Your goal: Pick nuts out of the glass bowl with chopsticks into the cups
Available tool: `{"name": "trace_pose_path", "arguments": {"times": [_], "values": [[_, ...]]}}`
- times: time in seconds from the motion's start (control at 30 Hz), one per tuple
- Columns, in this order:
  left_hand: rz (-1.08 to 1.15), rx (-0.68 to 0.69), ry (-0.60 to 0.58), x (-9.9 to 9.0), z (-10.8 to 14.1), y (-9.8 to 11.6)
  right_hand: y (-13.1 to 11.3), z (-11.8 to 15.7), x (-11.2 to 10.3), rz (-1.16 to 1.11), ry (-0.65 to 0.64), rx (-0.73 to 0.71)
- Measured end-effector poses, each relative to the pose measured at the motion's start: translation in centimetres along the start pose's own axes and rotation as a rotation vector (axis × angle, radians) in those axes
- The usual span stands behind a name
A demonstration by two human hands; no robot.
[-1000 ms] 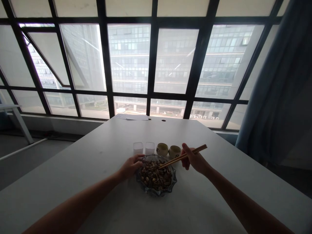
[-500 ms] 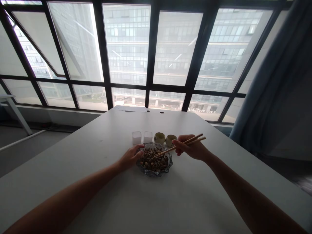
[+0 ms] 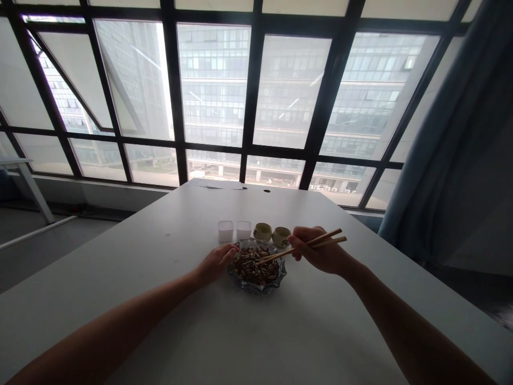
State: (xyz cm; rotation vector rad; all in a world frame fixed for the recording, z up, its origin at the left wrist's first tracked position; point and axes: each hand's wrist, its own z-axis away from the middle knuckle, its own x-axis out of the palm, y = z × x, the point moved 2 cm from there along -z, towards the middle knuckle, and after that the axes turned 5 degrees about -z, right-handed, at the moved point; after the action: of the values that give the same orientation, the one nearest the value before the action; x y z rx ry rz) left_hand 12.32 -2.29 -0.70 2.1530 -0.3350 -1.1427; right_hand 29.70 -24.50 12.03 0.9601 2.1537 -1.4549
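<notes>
A clear glass bowl (image 3: 256, 289) with a scalloped rim stands on the white table, filled with sunflower seeds (image 3: 254, 272) and a few paler nuts. My left hand (image 3: 216, 262) grips the bowl's left rim, fingers and thumb close together there. In my right hand (image 3: 316, 250) is a pair of wooden chopsticks (image 3: 282, 253), slanting down to the left. Their tips meet the seeds near the bowl's middle; whether anything is pinched between them is too small to tell.
Behind the bowl stand two translucent plastic cups (image 3: 225, 231) and two small yellowish-green cups (image 3: 262, 231) with dark markings. Papers (image 3: 216, 184) lie at the table's far end, by the window. A blue curtain (image 3: 425, 160) hangs at the right.
The chopstick tips have shifted slightly right within the seeds. The bowl sits a little further right under my left hand. My view has tilted up slightly.
</notes>
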Motion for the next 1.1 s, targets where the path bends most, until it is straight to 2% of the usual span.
{"name": "trace_pose_path", "arguments": {"times": [0.1,0.33,0.67,0.87,1.1], "values": [[-0.013,0.011,-0.001,0.0,0.0,0.0,0.3,-0.1,-0.1,0.027,-0.001,-0.028],[0.003,0.031,0.006,0.0,-0.1,-0.2,0.6,-0.3,1.3,0.017,-0.074,-0.077],[-0.004,0.023,-0.006,0.1,-0.1,-0.3,2.3,-0.6,1.3,-0.105,-0.002,0.094],[0.004,0.017,-0.007,0.0,-0.2,-0.3,3.0,-0.8,1.4,-0.170,0.011,0.132],[-0.012,0.036,-0.004,0.0,-0.2,-0.3,4.1,-0.7,-0.3,-0.248,0.114,0.180]]}}
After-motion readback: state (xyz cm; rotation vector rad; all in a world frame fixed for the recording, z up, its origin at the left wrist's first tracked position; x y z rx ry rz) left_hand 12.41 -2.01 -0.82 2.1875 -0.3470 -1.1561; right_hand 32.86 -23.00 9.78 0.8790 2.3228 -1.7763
